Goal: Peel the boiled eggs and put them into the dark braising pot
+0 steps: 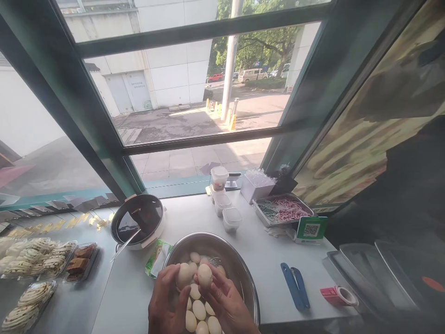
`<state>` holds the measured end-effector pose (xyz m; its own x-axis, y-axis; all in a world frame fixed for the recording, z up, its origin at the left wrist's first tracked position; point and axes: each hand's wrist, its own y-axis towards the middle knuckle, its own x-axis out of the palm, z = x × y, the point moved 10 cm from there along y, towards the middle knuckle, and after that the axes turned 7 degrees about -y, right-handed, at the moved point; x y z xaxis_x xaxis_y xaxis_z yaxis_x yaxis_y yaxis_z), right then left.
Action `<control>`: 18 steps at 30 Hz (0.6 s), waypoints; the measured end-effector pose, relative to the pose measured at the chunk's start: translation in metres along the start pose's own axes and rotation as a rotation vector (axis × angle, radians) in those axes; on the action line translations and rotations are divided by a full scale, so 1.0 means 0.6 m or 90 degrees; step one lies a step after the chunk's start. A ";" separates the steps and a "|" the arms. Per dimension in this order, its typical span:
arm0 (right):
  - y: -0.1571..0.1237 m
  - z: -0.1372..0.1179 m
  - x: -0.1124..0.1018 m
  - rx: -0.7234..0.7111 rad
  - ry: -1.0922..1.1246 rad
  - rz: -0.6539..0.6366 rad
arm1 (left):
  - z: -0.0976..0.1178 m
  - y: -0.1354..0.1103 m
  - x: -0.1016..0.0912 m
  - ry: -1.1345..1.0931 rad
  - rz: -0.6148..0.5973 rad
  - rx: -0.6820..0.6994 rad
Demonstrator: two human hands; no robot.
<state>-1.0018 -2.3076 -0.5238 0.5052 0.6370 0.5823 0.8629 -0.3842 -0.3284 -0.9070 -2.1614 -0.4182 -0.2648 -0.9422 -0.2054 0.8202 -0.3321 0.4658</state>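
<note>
Tabletop [215, 218] white, carrying steel bowl [243, 273] at near edge, catching peeled eggs [199, 310] below. Left hand [167, 301] clamped on one egg [184, 274], right hand [225, 304] pinching another egg [205, 274], both held over bowl so drops land inside.

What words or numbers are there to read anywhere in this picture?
None can be read.
Green sign card: a QR code only, too small to scan.
Grey door outside: a small notice, too blurred to read.
Green packet beside the bowl: print too small.
Red tape roll: no legible text.
</note>
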 end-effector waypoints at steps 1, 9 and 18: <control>0.000 0.002 0.003 0.003 -0.003 -0.009 | 0.000 0.003 -0.003 0.008 -0.006 0.007; 0.003 0.006 0.032 0.035 -0.020 -0.050 | -0.009 0.031 -0.014 -0.013 -0.067 -0.014; 0.063 0.038 0.027 -0.002 -0.179 0.028 | -0.115 -0.018 -0.117 -0.076 0.141 -0.267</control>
<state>-0.9606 -2.2965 -0.5435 0.5268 0.7798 0.3381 0.8402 -0.4177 -0.3457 -0.8620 -2.0885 -0.4682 -0.0976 -0.9948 -0.0294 0.9905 -0.0999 0.0950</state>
